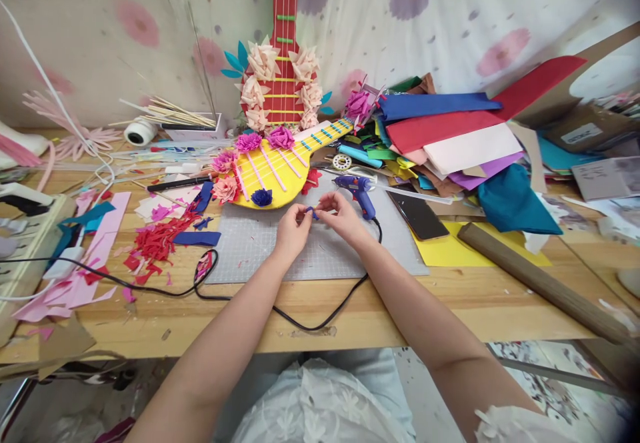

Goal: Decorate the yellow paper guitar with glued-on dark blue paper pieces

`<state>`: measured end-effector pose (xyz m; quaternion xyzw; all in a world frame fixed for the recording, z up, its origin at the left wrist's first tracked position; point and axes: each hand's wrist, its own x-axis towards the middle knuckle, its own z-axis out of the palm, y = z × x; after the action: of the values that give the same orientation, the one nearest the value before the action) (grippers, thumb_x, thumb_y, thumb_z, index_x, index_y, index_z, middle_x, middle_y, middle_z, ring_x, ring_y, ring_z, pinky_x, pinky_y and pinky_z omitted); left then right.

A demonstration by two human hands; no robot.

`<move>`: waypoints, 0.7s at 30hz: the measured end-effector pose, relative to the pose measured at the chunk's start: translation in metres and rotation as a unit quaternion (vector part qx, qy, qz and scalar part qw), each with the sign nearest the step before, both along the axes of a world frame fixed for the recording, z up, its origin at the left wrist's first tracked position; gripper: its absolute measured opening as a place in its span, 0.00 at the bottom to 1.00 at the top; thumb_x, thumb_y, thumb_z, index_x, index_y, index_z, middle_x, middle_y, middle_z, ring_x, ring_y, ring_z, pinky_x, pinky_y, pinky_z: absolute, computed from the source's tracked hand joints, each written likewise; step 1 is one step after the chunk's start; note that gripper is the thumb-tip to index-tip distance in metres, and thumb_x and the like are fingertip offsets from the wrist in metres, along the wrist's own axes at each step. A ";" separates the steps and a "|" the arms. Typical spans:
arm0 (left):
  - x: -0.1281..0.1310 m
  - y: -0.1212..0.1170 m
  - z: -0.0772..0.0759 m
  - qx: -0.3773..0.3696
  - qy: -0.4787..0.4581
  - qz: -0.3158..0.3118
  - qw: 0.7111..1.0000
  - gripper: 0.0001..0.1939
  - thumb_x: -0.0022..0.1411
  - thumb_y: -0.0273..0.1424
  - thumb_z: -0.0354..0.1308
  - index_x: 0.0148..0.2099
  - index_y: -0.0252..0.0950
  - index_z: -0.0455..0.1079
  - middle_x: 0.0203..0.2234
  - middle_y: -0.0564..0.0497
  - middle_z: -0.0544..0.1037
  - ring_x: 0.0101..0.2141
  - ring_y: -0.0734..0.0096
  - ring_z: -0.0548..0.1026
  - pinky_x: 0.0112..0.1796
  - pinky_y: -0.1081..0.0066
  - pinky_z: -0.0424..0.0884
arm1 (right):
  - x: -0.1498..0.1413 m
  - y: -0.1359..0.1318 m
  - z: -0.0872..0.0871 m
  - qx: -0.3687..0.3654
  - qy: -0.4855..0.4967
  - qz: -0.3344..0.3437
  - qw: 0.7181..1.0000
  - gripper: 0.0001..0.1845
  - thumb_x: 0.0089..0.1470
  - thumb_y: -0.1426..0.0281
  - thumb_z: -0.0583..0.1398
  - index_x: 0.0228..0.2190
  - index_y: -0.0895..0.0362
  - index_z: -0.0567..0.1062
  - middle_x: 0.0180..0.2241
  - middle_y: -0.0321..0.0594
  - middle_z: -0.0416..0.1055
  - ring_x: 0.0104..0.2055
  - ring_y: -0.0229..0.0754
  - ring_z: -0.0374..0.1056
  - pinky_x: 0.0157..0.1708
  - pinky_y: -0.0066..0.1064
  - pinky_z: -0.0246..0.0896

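Above a grey cutting mat (260, 256), my left hand (294, 228) and my right hand (340, 218) meet fingertip to fingertip. Both pinch a small dark blue piece of crepe paper (313, 214), partly hidden by the fingers. Just behind them lies a yellow paper guitar (273, 176) with pink, coral and magenta paper flowers and a dark blue flower (261, 197) on its lower edge. A red paper flower (311, 181) sits beside it. The blue glue gun (359, 193) rests right of my right hand.
A red paper guitar (285, 83) with pale flowers stands at the back. Crepe paper (450, 130) is heaped right, near a phone (419, 215) and a cardboard tube (540, 280). Red scraps (163, 236) and a blue strip (197, 238) lie left. A black cord (320, 328) loops in front.
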<state>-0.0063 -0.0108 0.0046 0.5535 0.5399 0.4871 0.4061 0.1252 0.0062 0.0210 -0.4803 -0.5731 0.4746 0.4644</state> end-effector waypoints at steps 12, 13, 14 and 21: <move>0.004 -0.001 0.007 -0.112 -0.156 -0.001 0.981 0.09 0.52 0.29 0.59 0.36 0.34 0.65 0.26 0.53 0.73 0.26 0.76 0.73 0.28 0.74 0.70 | -0.010 0.005 -0.010 -0.019 0.096 -0.072 0.993 0.21 0.35 0.61 0.65 0.30 0.53 0.61 0.24 0.30 0.69 0.27 0.36 0.67 0.31 0.31 0.63; 0.005 -0.001 0.009 -0.126 -0.182 0.000 0.975 0.09 0.51 0.29 0.59 0.36 0.34 0.66 0.25 0.53 0.73 0.26 0.77 0.73 0.28 0.74 0.71 | -0.011 0.005 -0.011 -0.032 0.111 -0.080 0.990 0.22 0.34 0.61 0.65 0.30 0.53 0.61 0.25 0.31 0.69 0.27 0.36 0.67 0.31 0.31 0.63; 0.005 -0.001 0.011 -0.137 -0.200 0.003 0.970 0.08 0.51 0.29 0.59 0.36 0.33 0.66 0.25 0.54 0.73 0.25 0.78 0.72 0.28 0.74 0.71 | -0.012 0.005 -0.012 -0.044 0.125 -0.088 0.987 0.23 0.33 0.60 0.66 0.29 0.53 0.61 0.25 0.31 0.68 0.27 0.35 0.67 0.30 0.30 0.62; 0.006 -0.002 0.016 -0.137 -0.225 0.037 0.964 0.04 0.51 0.27 0.58 0.32 0.33 0.67 0.23 0.56 0.72 0.20 0.83 0.68 0.26 0.76 0.70 | -0.020 0.000 -0.018 -0.068 0.165 -0.114 0.977 0.24 0.31 0.61 0.67 0.28 0.54 0.61 0.25 0.31 0.70 0.26 0.35 0.66 0.27 0.27 0.60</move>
<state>0.0001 -0.0132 0.0209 0.3486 0.5166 0.5348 0.5706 0.1048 0.0064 0.0028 -0.4881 -0.3963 0.5292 0.5698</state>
